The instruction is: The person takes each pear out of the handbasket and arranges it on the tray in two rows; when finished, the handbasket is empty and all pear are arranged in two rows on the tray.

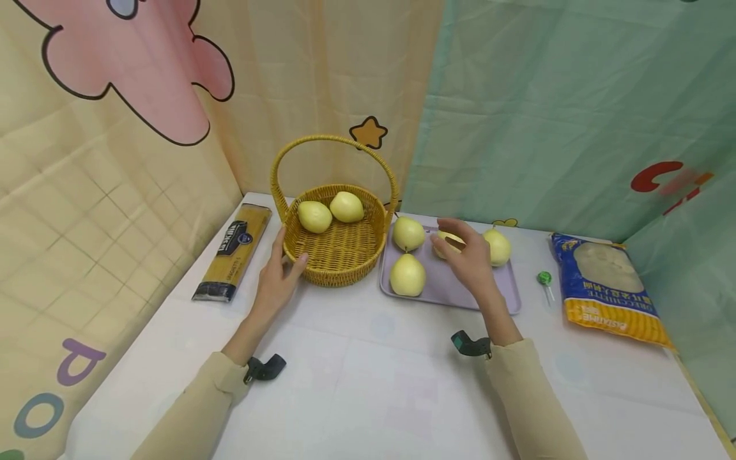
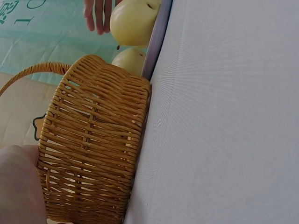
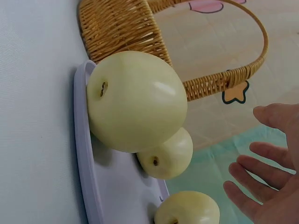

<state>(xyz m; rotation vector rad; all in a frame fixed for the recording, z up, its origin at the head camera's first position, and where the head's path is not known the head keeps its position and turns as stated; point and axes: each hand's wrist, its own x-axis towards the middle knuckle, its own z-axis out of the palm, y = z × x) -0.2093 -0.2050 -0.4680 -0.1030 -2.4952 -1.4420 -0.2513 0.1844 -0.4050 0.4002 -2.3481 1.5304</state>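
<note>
"Which pear matters here?"

"Most likely the middle pear (image 1: 451,238), on the tray (image 1: 443,287) to the right of the basket (image 1: 345,278). Two others on the tray lie nearer the basket; one lies farther off."

"Where is it from the right hand (image 1: 468,259)?"

"Just under the fingers and partly hidden by them. The thumb side faces the basket."

"Is it grasped?"

"No, I'd say released: the fingers are spread with a gap to the thumb, and the right wrist view shows nothing in them."

"And the left hand (image 1: 275,281)?"

"It holds the basket's left rim, thumb at the edge. It is well apart from that pear, with the basket between, so the right is clearly the nearer."

"Does the pear's long axis count?"

"Hardly, I think; it looks nearly round. What counts is height: the right hand needs to come down around it. The basket's mouth then lies to the left, with two pears (image 1: 314,217) inside, toward the back."
</note>
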